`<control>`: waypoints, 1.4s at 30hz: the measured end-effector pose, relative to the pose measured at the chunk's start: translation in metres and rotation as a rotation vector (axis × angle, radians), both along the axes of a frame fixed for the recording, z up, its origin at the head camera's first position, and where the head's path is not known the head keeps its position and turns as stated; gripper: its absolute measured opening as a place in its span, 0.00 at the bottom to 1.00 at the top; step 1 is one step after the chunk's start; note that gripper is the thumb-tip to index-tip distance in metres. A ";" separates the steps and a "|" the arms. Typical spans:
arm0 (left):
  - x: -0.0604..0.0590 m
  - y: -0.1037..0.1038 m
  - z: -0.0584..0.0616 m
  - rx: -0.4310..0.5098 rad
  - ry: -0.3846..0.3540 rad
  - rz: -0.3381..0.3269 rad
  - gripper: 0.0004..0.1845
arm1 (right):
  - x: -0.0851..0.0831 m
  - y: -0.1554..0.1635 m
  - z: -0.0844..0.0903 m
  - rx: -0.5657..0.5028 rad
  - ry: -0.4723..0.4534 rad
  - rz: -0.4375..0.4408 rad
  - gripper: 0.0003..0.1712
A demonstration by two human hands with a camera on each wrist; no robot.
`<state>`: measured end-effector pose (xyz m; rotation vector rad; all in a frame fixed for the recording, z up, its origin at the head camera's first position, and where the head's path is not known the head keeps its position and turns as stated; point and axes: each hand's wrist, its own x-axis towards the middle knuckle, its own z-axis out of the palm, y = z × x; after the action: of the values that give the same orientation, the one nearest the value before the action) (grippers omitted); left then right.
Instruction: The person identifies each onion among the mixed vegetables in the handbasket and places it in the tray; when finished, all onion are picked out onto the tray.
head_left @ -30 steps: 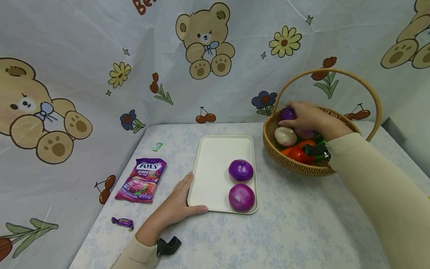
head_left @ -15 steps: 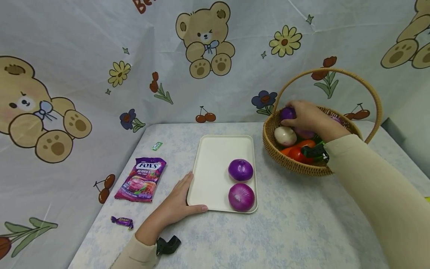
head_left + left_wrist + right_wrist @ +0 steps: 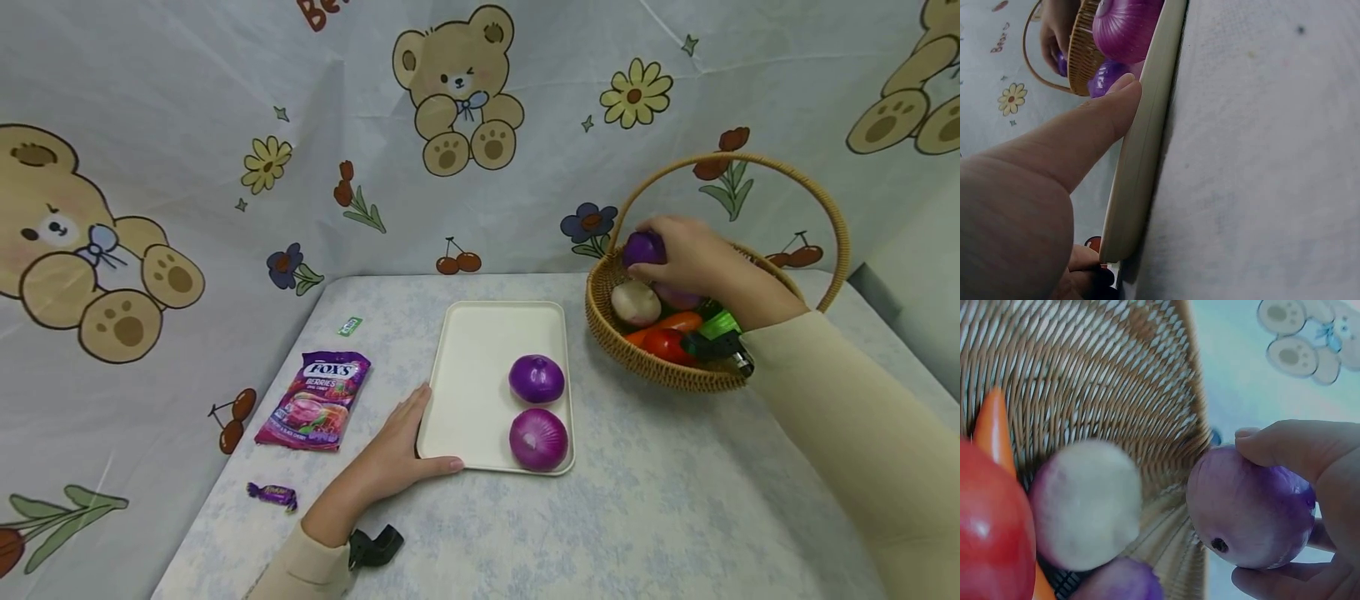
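My right hand [image 3: 693, 262] grips a purple onion [image 3: 643, 248] at the back left of the wicker basket [image 3: 637, 358]. In the right wrist view, thumb and fingers curl round that onion [image 3: 1250, 506] near the basket's rim. My left hand [image 3: 393, 446] rests at the near left corner of the white tray [image 3: 480, 367], fingers straight along its left side and thumb against its front edge. On the tray's right side lie a dark purple onion [image 3: 537, 379] and a lighter purple onion [image 3: 538, 439]. The left wrist view shows the left thumb [image 3: 1104, 112] touching the tray's rim.
Inside the basket are a whitish turnip-like vegetable [image 3: 636, 302], a carrot [image 3: 682, 321], a red tomato-like vegetable [image 3: 667, 346] and something green [image 3: 717, 325]. Its tall handle [image 3: 813, 187] arches overhead. Left of the tray lie a candy bag [image 3: 315, 402] and a wrapped candy [image 3: 272, 496].
My right hand has risen slightly with the purple onion, and more of the green thing below shows. The left hand and tray have stayed put.
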<state>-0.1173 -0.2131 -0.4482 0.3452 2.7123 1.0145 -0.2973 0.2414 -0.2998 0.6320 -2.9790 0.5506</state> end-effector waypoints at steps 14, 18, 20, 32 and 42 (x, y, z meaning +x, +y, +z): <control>-0.001 -0.002 0.000 -0.007 0.002 -0.006 0.72 | 0.050 -0.038 0.011 -0.124 0.125 0.097 0.38; -0.001 -0.002 -0.001 -0.005 -0.007 0.001 0.72 | 0.059 -0.055 0.004 -0.176 0.139 0.136 0.38; 0.000 -0.002 -0.002 -0.003 -0.003 0.002 0.72 | 0.063 -0.064 0.000 -0.200 0.160 0.171 0.38; -0.001 -0.003 -0.003 -0.010 0.003 0.004 0.72 | 0.075 -0.115 -0.036 -0.369 0.177 0.317 0.36; 0.000 -0.001 -0.002 -0.017 0.009 -0.002 0.72 | 0.069 -0.134 -0.070 -0.449 0.079 0.244 0.38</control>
<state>-0.1177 -0.2144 -0.4507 0.3502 2.7263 0.9912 -0.2288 0.1069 -0.3694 0.9407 -2.5819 1.1359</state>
